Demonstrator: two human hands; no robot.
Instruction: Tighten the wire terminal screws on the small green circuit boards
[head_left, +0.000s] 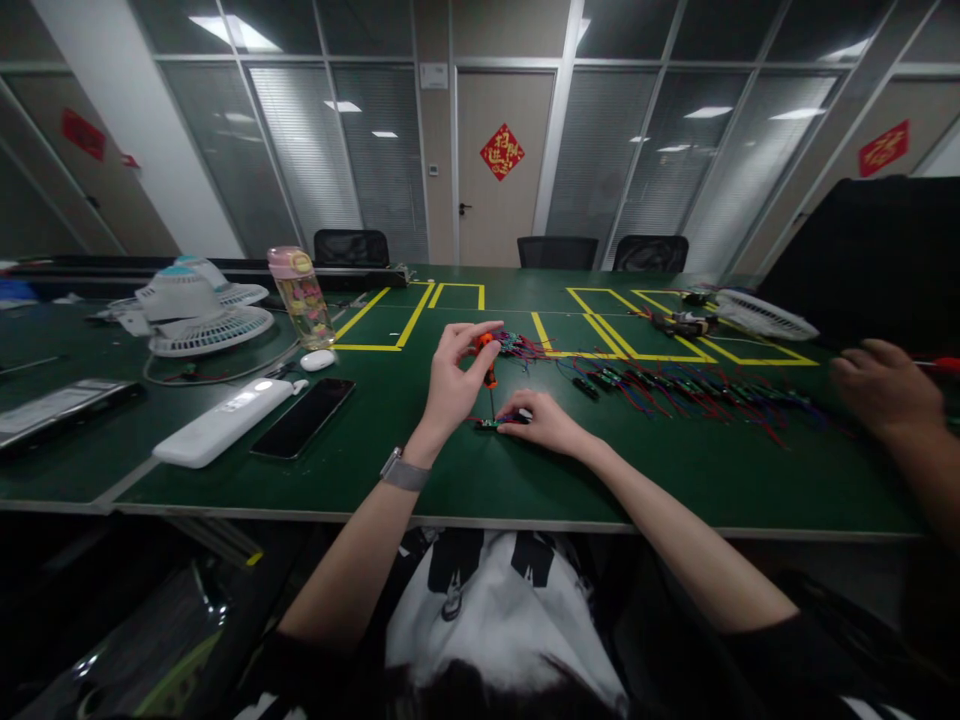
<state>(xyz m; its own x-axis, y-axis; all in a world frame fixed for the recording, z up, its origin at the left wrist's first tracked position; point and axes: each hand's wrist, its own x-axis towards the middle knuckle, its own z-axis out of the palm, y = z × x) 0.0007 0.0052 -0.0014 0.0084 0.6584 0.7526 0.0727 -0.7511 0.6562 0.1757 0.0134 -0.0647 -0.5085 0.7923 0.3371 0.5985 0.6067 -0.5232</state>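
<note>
My left hand [454, 375] is closed around a small screwdriver with an orange handle [487, 360], held upright with its tip down on a small green circuit board [491, 424] on the green table [465, 480]. My right hand [544, 420] lies low on the table and pinches the board's right end, fingers pressed on it. Thin red and blue wires run from the board. Just behind the hands lies a small bundle of wired boards [517, 347].
A row of several wired boards [675, 385] stretches to the right. Another person's hand [889, 385] rests at the far right by a red-handled tool. At left lie a black phone [304, 417], a white remote [225, 420], a bottle [301, 295] and fans [199, 310].
</note>
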